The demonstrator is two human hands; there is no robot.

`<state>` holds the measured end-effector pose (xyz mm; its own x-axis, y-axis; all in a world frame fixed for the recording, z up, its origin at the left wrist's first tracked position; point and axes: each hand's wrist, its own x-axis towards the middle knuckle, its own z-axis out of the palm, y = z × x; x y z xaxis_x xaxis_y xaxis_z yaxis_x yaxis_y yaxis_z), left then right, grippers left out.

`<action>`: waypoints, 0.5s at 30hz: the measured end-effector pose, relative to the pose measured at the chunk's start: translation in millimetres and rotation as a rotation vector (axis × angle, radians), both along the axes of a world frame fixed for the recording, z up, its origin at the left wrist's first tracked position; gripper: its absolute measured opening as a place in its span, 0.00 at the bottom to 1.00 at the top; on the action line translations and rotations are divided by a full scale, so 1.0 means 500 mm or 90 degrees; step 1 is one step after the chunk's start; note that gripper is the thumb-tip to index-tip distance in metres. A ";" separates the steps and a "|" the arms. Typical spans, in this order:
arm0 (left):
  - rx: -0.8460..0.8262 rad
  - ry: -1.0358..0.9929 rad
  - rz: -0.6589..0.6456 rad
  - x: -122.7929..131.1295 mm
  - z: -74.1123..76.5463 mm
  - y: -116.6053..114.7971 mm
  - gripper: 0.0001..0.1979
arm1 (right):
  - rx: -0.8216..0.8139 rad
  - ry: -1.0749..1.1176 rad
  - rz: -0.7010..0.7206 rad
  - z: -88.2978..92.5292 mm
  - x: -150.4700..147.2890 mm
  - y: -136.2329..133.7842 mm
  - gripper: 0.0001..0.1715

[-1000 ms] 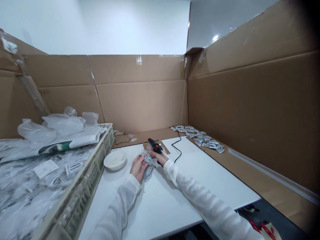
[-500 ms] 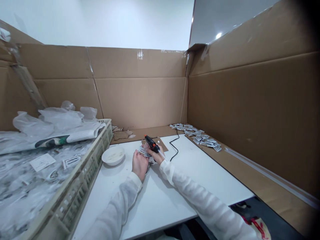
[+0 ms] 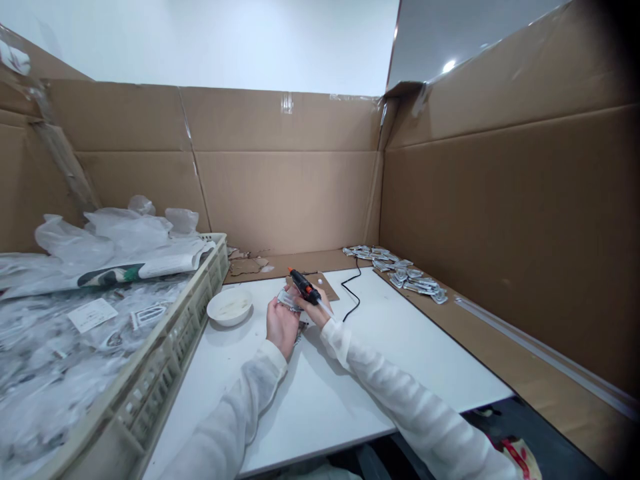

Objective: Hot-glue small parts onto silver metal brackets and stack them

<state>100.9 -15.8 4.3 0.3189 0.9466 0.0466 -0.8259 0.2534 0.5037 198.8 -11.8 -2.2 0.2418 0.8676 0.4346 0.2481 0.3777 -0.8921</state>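
Over the white table, my left hand point(image 3: 283, 325) is closed on a small silvery piece point(image 3: 289, 300) at its fingertips. My right hand point(image 3: 317, 309) is wrapped round a black and orange glue gun point(image 3: 306, 288), whose orange tip points up and left, above the piece. A clear glue stick sticks out of the gun's rear end. More small pieces point(image 3: 301, 331) lie on the table beside my left hand, partly hidden by it. A brown cardboard scrap point(image 3: 327, 287) lies behind my hands.
At the left, a crate point(image 3: 170, 353) holds many bagged pieces and plastic bags. A white bowl point(image 3: 230, 307) stands beside it. A black cord point(image 3: 351, 292) and a heap of silvery pieces point(image 3: 420, 285) lie to the right. Cardboard walls point(image 3: 285, 200) surround the table.
The view has shifted slightly, so the surroundings appear a little further right. Both hands keep their hold, with the silvery piece tilted slightly differently and more visible.
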 end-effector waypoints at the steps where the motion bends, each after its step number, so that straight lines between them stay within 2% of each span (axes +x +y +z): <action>1: 0.003 0.007 0.000 0.001 0.000 -0.001 0.16 | 0.012 -0.021 -0.004 -0.001 0.001 0.000 0.16; 7: 0.053 0.084 0.062 0.011 -0.010 -0.006 0.08 | 0.092 -0.151 -0.023 0.005 -0.001 -0.016 0.12; 11: 0.060 0.115 0.089 0.016 -0.017 -0.003 0.05 | 0.105 -0.212 -0.084 0.011 -0.008 -0.024 0.09; 15: 0.071 0.175 0.109 0.000 -0.021 0.020 0.08 | 0.115 -0.147 -0.136 0.018 -0.005 -0.019 0.11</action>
